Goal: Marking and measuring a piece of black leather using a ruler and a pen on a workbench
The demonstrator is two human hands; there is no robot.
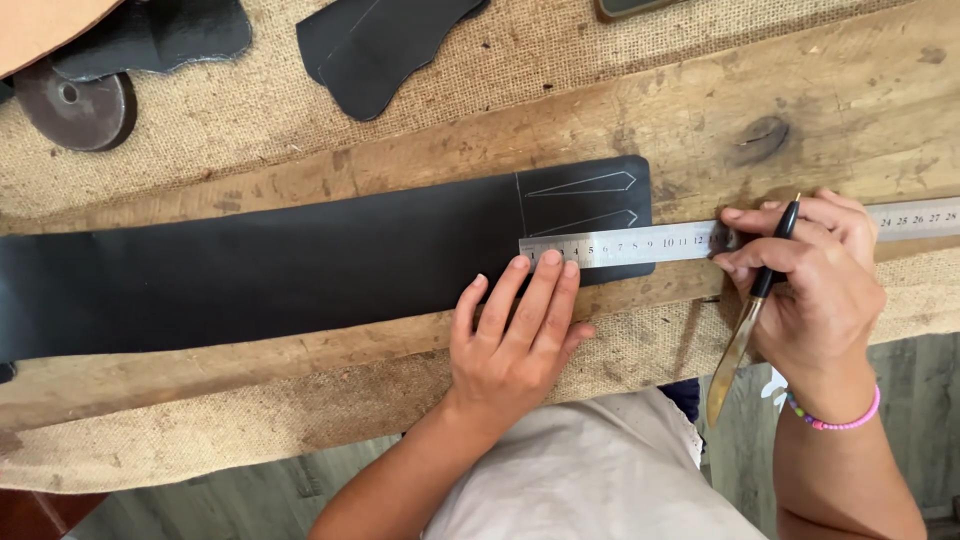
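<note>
A long black leather strip (280, 265) lies across a wooden plank (700, 110), with thin pointed outlines drawn near its right end. A steel ruler (640, 244) rests over that end and runs off to the right. My left hand (515, 335) lies flat, its fingertips pressing the ruler's left end and the leather's lower edge. My right hand (810, 285) presses on the ruler farther right and holds a pen-like tool (760, 295) with a black grip and a long brass-coloured tail pointing toward me.
Burlap cloth (250, 130) covers the bench beyond the plank. Two black leather offcuts (375, 50) lie at the top, beside a round rusty metal disc (75, 105) and a tan leather piece (40, 25) at the top left. A dark floor shows below.
</note>
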